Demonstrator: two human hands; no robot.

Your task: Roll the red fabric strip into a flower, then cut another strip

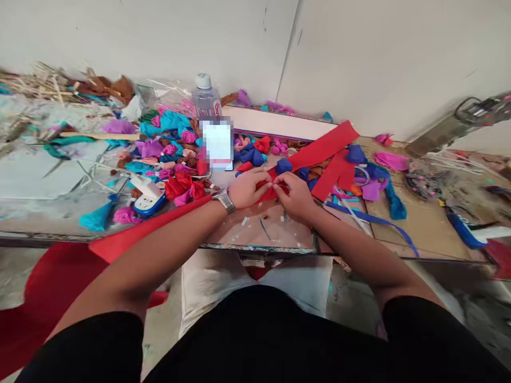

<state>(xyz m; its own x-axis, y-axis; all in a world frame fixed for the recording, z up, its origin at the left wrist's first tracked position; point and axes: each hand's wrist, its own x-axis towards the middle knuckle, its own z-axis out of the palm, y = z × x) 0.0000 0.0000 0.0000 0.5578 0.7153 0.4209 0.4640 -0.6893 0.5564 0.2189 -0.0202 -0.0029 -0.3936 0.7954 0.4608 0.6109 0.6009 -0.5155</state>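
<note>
My left hand (248,189), with a metal watch on its wrist, meets my right hand (294,194) over the middle of the table. Fingers of both hands are pinched together on a red strip (324,144) that looks like crepe paper or cloth. One end of it stretches away to the upper right. A long red length (159,222) also runs under my left forearm and hangs off the table's front edge. Exactly how the strip is folded between my fingertips is hidden. Close by lie blue crumpled pieces (283,165) and a red rolled flower (178,185).
A clear bottle (204,98) and a propped phone with a bright, blurred screen (217,143) stand behind my hands. A blue-and-white power strip (149,202) lies at the left. Several colourful rolled pieces cover the tabletop. Cardboard (423,231) lies to the right; a wall (379,64) closes the back.
</note>
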